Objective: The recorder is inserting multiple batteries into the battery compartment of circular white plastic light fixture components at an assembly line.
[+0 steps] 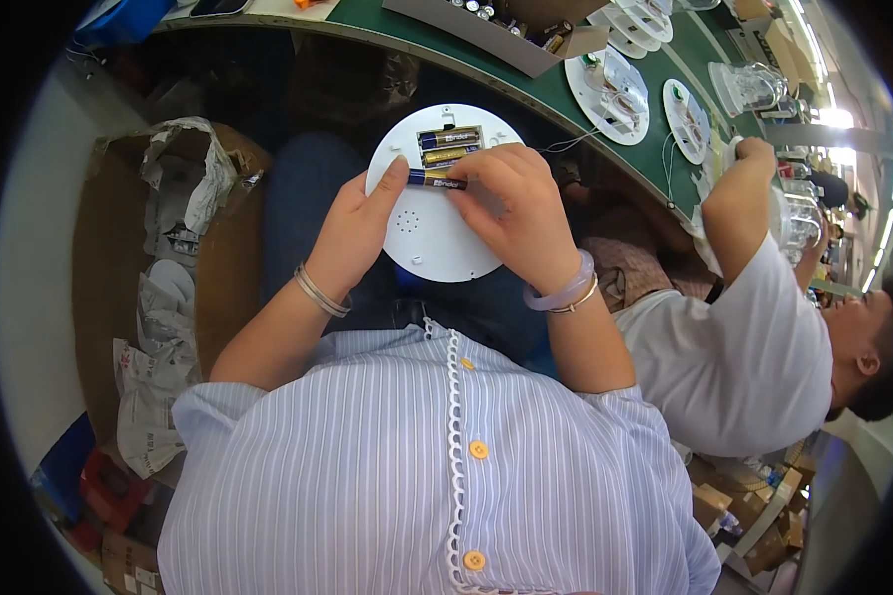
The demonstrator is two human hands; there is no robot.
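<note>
A round white plastic disc (445,233) with a battery compartment and a cluster of small holes rests over my lap. Two dark and gold batteries (449,139) lie side by side in the compartment. Another battery (434,179) sits across the compartment's near edge, between my hands. My left hand (360,220) grips the disc's left side, its thumb against that battery's left end. Fingers of my right hand (518,201) close on the battery's right end. The right hand covers part of the disc and compartment.
A green worktable (526,59) runs along the far side, bearing a cardboard box (511,40) of batteries and more white discs (608,96) with wires. A large carton (230,288) with wrappings stands at left. At right a co-worker in a white shirt (734,347) sits close by.
</note>
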